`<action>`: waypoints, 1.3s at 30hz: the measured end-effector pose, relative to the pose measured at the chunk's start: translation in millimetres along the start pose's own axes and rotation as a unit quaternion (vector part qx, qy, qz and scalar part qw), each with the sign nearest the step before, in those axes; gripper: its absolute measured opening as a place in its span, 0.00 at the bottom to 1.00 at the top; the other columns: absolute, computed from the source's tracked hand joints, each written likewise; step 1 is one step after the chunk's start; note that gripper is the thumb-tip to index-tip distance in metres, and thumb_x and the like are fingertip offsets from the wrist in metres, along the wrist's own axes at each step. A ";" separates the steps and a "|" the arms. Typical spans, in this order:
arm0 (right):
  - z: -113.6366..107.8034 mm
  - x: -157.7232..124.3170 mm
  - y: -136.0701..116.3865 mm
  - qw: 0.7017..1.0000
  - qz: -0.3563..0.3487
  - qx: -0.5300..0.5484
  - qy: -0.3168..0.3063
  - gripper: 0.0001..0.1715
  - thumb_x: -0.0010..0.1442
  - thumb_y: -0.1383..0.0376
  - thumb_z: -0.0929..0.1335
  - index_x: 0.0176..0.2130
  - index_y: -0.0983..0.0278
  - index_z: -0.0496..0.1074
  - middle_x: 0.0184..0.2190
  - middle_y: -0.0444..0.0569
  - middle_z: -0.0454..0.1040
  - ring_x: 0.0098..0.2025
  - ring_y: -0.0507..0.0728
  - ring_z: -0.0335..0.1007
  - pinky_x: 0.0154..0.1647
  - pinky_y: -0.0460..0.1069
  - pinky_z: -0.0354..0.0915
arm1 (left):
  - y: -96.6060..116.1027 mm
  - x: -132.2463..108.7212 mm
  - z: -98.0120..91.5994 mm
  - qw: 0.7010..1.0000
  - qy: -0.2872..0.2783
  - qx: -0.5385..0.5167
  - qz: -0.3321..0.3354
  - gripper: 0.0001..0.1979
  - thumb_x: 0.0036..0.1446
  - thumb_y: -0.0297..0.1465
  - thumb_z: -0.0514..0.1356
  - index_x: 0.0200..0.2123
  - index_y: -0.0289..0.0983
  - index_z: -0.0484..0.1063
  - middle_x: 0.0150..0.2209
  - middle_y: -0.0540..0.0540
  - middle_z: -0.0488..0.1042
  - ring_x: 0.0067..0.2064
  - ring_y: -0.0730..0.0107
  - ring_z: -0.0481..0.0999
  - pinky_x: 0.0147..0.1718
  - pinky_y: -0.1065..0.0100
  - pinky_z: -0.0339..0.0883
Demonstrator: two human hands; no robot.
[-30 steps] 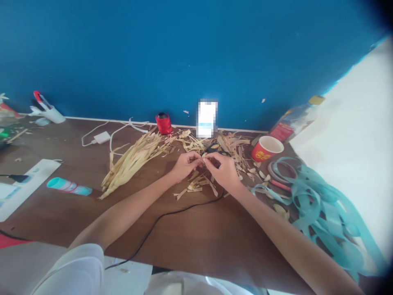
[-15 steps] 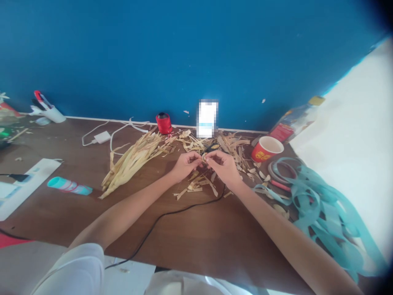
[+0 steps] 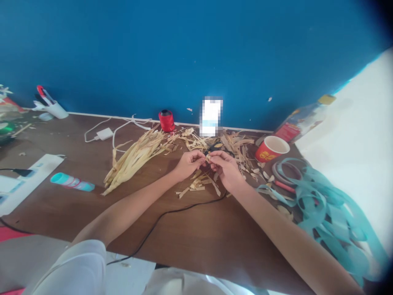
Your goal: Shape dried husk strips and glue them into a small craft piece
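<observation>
Back wall [image 3: 153,49] was deep blue, bit scuffed, white trim [image 3: 92,115] along its bottom. Dark brown wood worktop [image 3: 196,237] ran right up to it, bright white panel [image 3: 353,123] off right.

Both forearms lay bare, angled in from the bottom corners of the frame and converging just above centre. My left hand [image 3: 189,162] was curled, thumb and forefinger pinched. My right hand [image 3: 226,169] mirrored it, with its fingertips [image 3: 214,155] touching the left's. Wrists were low, palms facing each other.
</observation>
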State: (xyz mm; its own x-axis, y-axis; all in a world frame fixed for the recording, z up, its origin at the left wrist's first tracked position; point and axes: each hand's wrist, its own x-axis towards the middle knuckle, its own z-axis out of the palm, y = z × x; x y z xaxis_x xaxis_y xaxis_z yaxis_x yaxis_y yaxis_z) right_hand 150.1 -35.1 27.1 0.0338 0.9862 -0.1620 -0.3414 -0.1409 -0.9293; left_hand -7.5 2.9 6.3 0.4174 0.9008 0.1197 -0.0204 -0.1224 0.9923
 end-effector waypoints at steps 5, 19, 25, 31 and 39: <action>4.1 -3.8 -0.4 0.998 -0.050 -0.039 0.014 0.13 0.44 0.63 0.73 0.32 0.63 0.71 0.22 0.41 0.70 0.21 0.49 0.62 0.22 0.45 0.58 | 0.6 -0.8 0.3 1.000 0.002 0.006 -0.007 0.14 0.52 0.38 0.63 0.32 0.31 0.71 0.25 0.48 0.73 0.21 0.81 0.63 0.22 0.75 0.58; -2.2 -6.1 0.4 0.948 -0.205 -0.240 -0.026 0.03 0.55 0.64 0.66 0.32 0.62 0.70 0.25 0.42 0.70 0.23 0.50 0.63 0.25 0.46 0.60 | 1.4 -0.4 -1.5 0.999 -0.018 -0.035 -0.012 0.16 0.50 0.40 0.65 0.32 0.31 0.70 0.25 0.47 0.73 0.22 0.80 0.64 0.23 0.75 0.58; -4.5 -2.8 2.3 0.952 -0.203 -0.224 -0.039 0.05 0.55 0.63 0.67 0.34 0.62 0.70 0.27 0.44 0.72 0.27 0.52 0.67 0.30 0.47 0.65 | 1.4 -0.2 -1.0 0.999 -0.015 -0.038 -0.007 0.17 0.50 0.42 0.64 0.32 0.31 0.70 0.26 0.48 0.73 0.23 0.80 0.64 0.23 0.75 0.57; -4.4 -2.5 2.2 0.962 -0.174 -0.209 -0.040 0.08 0.55 0.61 0.68 0.34 0.62 0.70 0.27 0.45 0.73 0.25 0.52 0.69 0.29 0.47 0.66 | 3.6 -0.6 0.6 1.000 -0.008 -0.026 0.000 0.18 0.50 0.42 0.64 0.32 0.32 0.71 0.26 0.48 0.72 0.23 0.79 0.66 0.23 0.73 0.59; 3.5 -8.9 1.3 0.962 -0.167 -0.215 -0.005 0.08 0.53 0.61 0.68 0.33 0.63 0.71 0.25 0.45 0.73 0.24 0.52 0.68 0.26 0.47 0.66 | 2.2 -2.3 1.2 1.000 0.011 -0.007 0.014 0.15 0.51 0.40 0.64 0.31 0.32 0.71 0.25 0.49 0.72 0.23 0.79 0.65 0.23 0.74 0.59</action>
State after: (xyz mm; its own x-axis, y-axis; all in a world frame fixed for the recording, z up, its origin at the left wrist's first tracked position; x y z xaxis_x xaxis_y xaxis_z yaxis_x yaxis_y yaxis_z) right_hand 146.1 -43.7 28.5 0.0636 0.9834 0.1701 0.1068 0.1628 -0.9809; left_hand -7.4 0.1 8.2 0.3962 0.9062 0.1480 -0.0437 -0.1424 0.9888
